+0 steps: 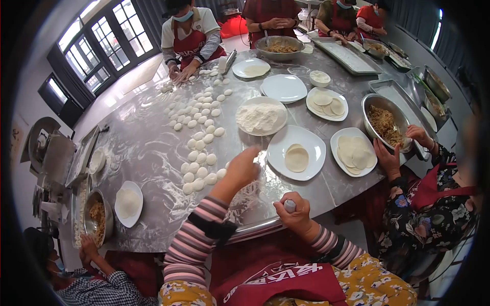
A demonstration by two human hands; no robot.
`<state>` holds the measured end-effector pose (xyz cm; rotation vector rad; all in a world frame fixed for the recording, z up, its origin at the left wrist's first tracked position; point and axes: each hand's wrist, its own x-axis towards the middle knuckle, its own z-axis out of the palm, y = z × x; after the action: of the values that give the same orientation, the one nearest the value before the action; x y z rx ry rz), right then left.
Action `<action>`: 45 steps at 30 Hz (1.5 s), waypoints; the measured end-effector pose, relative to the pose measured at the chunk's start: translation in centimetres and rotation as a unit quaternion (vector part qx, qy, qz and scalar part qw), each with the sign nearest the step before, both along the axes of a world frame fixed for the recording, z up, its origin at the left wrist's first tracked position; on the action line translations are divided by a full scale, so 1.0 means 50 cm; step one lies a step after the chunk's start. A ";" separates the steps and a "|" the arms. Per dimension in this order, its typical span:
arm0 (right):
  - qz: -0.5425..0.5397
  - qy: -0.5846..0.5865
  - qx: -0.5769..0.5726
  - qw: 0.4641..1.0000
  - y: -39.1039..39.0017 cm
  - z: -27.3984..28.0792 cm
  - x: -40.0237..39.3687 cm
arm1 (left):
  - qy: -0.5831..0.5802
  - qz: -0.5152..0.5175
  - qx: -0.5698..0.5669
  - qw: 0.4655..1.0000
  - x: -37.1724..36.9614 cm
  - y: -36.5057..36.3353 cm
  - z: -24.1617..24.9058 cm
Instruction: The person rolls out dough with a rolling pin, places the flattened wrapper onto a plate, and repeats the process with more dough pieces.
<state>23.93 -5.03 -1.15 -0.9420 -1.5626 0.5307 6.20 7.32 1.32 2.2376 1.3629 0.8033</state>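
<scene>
My right hand (298, 213), near the table's front edge, is closed around a rolling pin (290, 205); only its rounded grey end shows. My left hand (244, 167) is over the floured tabletop, its fingers blurred, so I cannot make out what they hold. To its left, several dough pieces (198, 171) lie in a loose band. Beyond it stands a plate of flour (261, 116). Right of it, thin round wrappers (296, 158) rest on a white plate (312, 171). Another white plate (343, 133) holds a pile of wrappers (356, 153).
At right, a co-worker's hands touch a steel bowl (368, 121) of filling. A co-worker at lower left is by another filling bowl (106, 232) and a wrapper plate (133, 220). Across the table, a person's hands (185, 71) work dough. White plates (284, 87) and metal trays (348, 57) stand farther back.
</scene>
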 end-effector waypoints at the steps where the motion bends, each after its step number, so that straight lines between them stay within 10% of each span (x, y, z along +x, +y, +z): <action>1: 0.005 0.005 -0.006 1.000 0.000 0.000 -0.001 | 0.002 -0.001 -0.001 1.000 -0.024 -0.009 0.000; 3: -0.004 0.010 0.005 1.000 0.003 -0.004 -0.002 | 0.245 -0.053 -0.001 0.968 -0.062 -0.025 -0.004; 9: -0.036 -0.007 0.003 0.999 0.009 -0.001 -0.012 | 0.297 -0.058 0.098 0.948 -0.092 -0.020 -0.016; 13: -0.023 0.001 -0.010 1.000 0.000 0.008 -0.009 | 0.204 0.032 0.038 0.978 -0.076 -0.063 0.000; 17: -0.014 -0.017 0.047 0.999 0.036 0.047 -0.028 | -0.094 0.051 -0.264 0.959 -0.083 -0.139 -0.033; 38: -0.052 -0.115 0.036 0.991 0.099 -0.023 -0.039 | -0.014 0.023 -0.226 0.974 -0.098 -0.176 -0.034; 41: -0.046 0.016 -0.033 0.998 0.033 -0.032 -0.019 | -0.093 0.066 -0.258 0.959 -0.103 -0.197 -0.041; 43: -0.100 -0.126 0.097 0.982 0.073 -0.014 -0.035 | -0.014 0.017 -0.245 0.969 -0.098 -0.211 -0.032; 45: -0.058 -0.001 0.040 0.998 0.134 -0.010 -0.076 | 0.014 0.026 -0.200 0.979 -0.087 -0.193 -0.039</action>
<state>20.12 1.69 -1.66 -0.9650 -1.5095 0.3834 1.87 -2.33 -0.61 1.9137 1.4523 0.4620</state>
